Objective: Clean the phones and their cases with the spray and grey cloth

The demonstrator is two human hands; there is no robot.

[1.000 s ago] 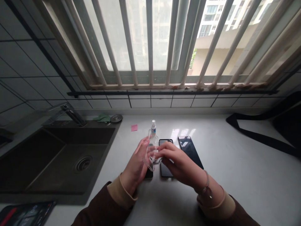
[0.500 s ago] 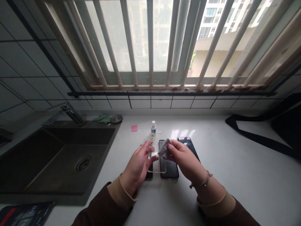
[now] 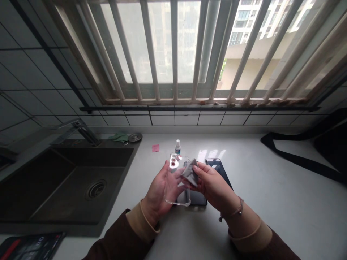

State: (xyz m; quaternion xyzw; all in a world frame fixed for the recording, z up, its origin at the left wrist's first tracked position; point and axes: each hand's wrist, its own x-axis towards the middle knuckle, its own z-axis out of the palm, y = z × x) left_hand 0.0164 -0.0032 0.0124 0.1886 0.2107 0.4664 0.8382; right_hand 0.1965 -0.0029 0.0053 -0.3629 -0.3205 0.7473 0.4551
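Observation:
A clear phone case (image 3: pixel 177 180) with ringed camera holes at its top left lies upright in my left hand (image 3: pixel 159 189), whose fingers show through it from behind. My right hand (image 3: pixel 210 178) pinches a folded grey cloth (image 3: pixel 191 172) between thumb and fingers, close against the case's right side. Beneath the hands, a dark phone (image 3: pixel 199 199) lies on the counter, mostly covered. Another dark phone (image 3: pixel 220 169) lies to the right, partly behind my right hand. Just beyond the case stands a small white-capped spray bottle (image 3: pixel 177 146), its lower part hidden.
To the left is a dark sink (image 3: pixel 108 191) with a faucet (image 3: pixel 81 131). A pink note (image 3: pixel 155 148), a green cloth (image 3: pixel 119 137) and a metal drain strainer (image 3: pixel 135 137) lie near the back. A black strap (image 3: pixel 292 155) trails at right. Another dark object (image 3: pixel 29 245) sits at lower left.
The phone case has turned so its flat back and camera holes face me more, and my left hand's fingers have spread behind it. The grey cloth stays in my right hand.

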